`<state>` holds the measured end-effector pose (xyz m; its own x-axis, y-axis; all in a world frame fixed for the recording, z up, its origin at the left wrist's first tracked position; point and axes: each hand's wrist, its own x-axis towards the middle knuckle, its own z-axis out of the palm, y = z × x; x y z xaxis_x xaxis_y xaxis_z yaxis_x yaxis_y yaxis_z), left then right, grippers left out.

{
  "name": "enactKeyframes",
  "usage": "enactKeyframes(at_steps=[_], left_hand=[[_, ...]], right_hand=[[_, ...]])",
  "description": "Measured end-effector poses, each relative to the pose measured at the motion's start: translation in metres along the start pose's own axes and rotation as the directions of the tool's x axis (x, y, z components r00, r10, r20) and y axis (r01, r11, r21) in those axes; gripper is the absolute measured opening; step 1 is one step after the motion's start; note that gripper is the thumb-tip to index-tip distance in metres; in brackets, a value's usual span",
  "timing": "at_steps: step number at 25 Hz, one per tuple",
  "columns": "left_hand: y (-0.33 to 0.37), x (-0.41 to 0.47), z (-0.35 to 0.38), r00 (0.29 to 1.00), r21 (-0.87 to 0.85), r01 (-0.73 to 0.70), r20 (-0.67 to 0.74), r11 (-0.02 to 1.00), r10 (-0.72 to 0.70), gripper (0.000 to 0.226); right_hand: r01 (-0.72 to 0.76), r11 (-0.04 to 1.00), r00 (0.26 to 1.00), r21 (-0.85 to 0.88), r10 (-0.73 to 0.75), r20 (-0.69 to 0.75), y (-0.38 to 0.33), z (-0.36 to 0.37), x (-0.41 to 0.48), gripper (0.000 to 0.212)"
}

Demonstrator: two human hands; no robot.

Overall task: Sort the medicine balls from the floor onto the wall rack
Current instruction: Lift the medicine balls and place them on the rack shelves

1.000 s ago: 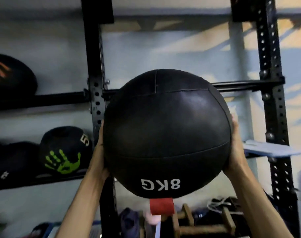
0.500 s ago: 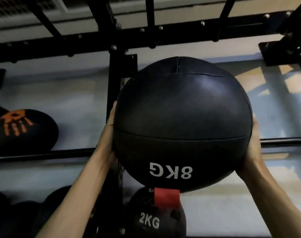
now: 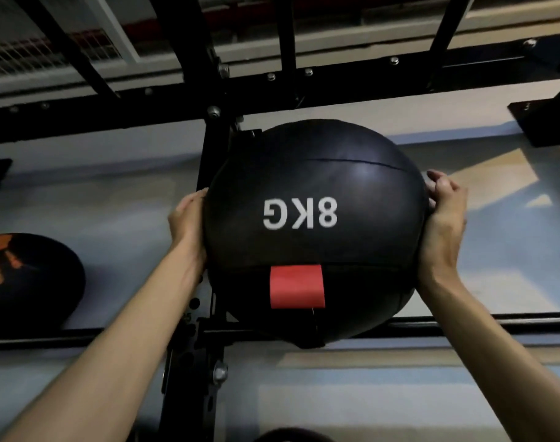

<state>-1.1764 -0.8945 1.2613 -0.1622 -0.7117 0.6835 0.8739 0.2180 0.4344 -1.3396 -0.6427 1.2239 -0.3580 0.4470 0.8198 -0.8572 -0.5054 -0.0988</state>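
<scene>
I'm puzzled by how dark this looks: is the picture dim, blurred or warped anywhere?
Head view: dim light leaves the 8 kg ball dark except a soft sheen upper right; the wide lens seems to bow the rack bar; the orange-printed ball at left looks soft.

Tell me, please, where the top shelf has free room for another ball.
Free: the rail between the orange-print ball and the upright post, and the rail right of the 8KG ball. Crowded: beside the post, where the left hand and right hand hold it.
</scene>
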Motion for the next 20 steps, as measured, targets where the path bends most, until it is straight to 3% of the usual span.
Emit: enactKeyframes(at_steps=[2, 4, 7, 9, 11, 13, 20], left_hand=[[-0.005, 0.006, 0.010, 0.983, -0.034, -0.178, 0.029, 0.983, 0.179, 0.023], [-0.006, 0.006, 0.019, 0.907, -0.041, -0.403, 0.117, 0.914, 0.405, 0.033], [-0.017, -0.003, 0.026, 0.653, 0.074, -0.726, 0.385, 0.683, 0.652, 0.038], [-0.046, -0.009, 0.019, 0.535, 0.211, -0.827, 0.582, 0.522, 0.612, 0.049], [-0.076, -0.010, 0.009, 0.545, 0.306, -0.825, 0.653, 0.476, 0.525, 0.061], [-0.096, -0.004, 0.007, 0.627, 0.342, -0.751, 0.638, 0.564, 0.447, 0.064], [-0.105, -0.005, 0.009, 0.677, 0.421, -0.729, 0.560, 0.539, 0.478, 0.065]], right_hand=[[0.192, 0.981, 0.980, -0.009, -0.191, 0.058, 0.004, 0.002, -0.004, 0.027], [0.242, 0.967, 0.962, -0.076, -0.229, 0.148, 0.010, 0.005, 0.005, 0.026], [0.110, 0.952, 0.981, -0.286, -0.057, 0.187, 0.028, 0.016, 0.036, 0.030], [0.017, 0.915, 0.974, -0.403, 0.075, 0.213, 0.042, 0.022, 0.051, 0.040], [-0.033, 0.857, 0.956, -0.514, 0.177, 0.234, 0.058, 0.027, 0.054, 0.050], [0.008, 0.824, 0.943, -0.567, 0.183, 0.278, 0.074, 0.026, 0.048, 0.054], [0.041, 0.801, 0.948, -0.597, 0.158, 0.277, 0.071, 0.018, 0.024, 0.053]])
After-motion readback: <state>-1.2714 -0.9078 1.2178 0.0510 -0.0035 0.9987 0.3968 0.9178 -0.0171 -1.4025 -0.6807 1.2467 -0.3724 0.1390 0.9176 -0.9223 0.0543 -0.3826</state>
